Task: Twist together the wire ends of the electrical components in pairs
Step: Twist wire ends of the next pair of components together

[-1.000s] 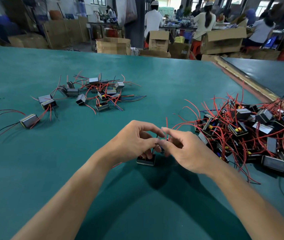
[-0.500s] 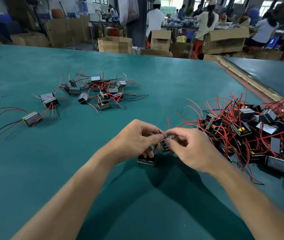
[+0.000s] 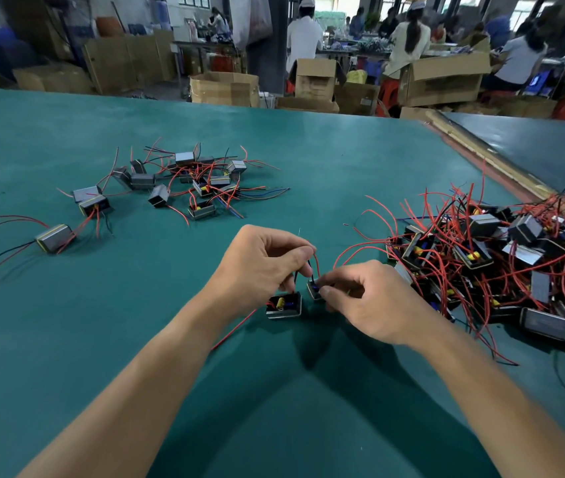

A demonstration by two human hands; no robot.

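Two small transformer-like components lie on the green table in front of me. The nearer component (image 3: 283, 305) sits flat, its yellow and blue parts showing. My left hand (image 3: 260, 263) pinches the ends of a red and a dark wire (image 3: 316, 262) that rise from the two components. My right hand (image 3: 370, 301) grips the second component (image 3: 314, 290), which is tilted up and partly hidden by my fingers. A red wire (image 3: 236, 327) trails from the nearer component under my left wrist.
A big tangled pile of components with red wires (image 3: 501, 267) lies to the right. A smaller group of components (image 3: 191, 182) sits at the upper left, with single ones (image 3: 54, 238) further left. Cardboard boxes (image 3: 224, 88) and people stand beyond the table's far edge.
My hands have drawn apart. The left hand has lifted with the wire ends and the right hand has dropped onto the second component. The nearer component is now uncovered.
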